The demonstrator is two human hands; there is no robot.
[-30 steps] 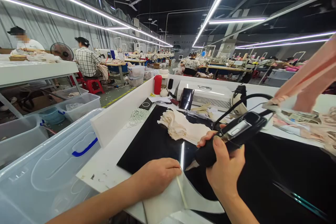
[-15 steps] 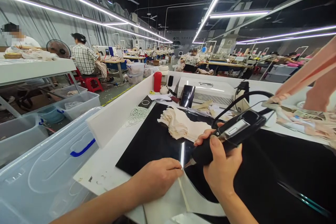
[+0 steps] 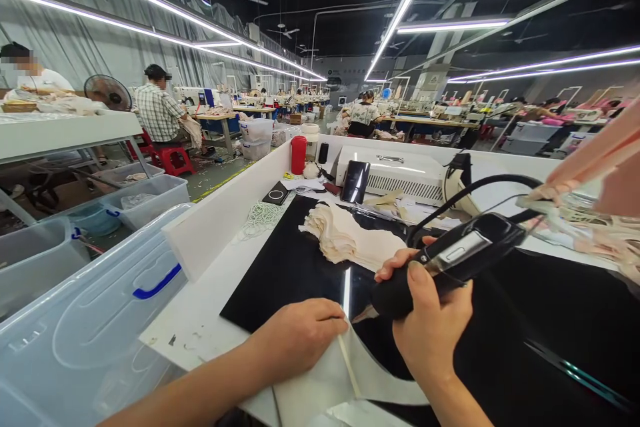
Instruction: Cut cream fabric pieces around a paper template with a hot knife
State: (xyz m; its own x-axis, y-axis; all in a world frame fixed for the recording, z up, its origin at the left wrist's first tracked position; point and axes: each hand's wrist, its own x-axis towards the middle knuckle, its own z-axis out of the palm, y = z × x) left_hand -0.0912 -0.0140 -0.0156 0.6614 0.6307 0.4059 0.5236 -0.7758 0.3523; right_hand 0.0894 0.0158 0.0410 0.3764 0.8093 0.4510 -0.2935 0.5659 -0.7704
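My right hand [image 3: 434, 310] is wrapped around a black corded handheld tool [image 3: 460, 257] with a narrow pointed tip, thumb on top. The tip points left, just right of my left fingertips and above the black shiny board [image 3: 260, 280]. My left hand [image 3: 306, 333] is closed in a pinch at the upper corner of a pale fabric piece [image 3: 385, 380]. A narrow cream strip [image 3: 349, 363] runs down the fabric from those fingertips. Beyond both hands lies a stack of cream fabric pieces [image 3: 345, 233] with a wavy left end.
Tweezers [image 3: 575, 370] lie on the board at right. Behind stand a phone [image 3: 355, 181], a white vented box [image 3: 400, 173] and a red bottle [image 3: 299, 155]. Pink fabric [image 3: 600, 153] hangs at right. A lidded plastic bin [image 3: 110, 320] is at left; people sit working farther off.
My right hand has shifted slightly right with the tool, taking its tip a little away from my left fingertips. My left hand keeps nearly the same place at the fabric.
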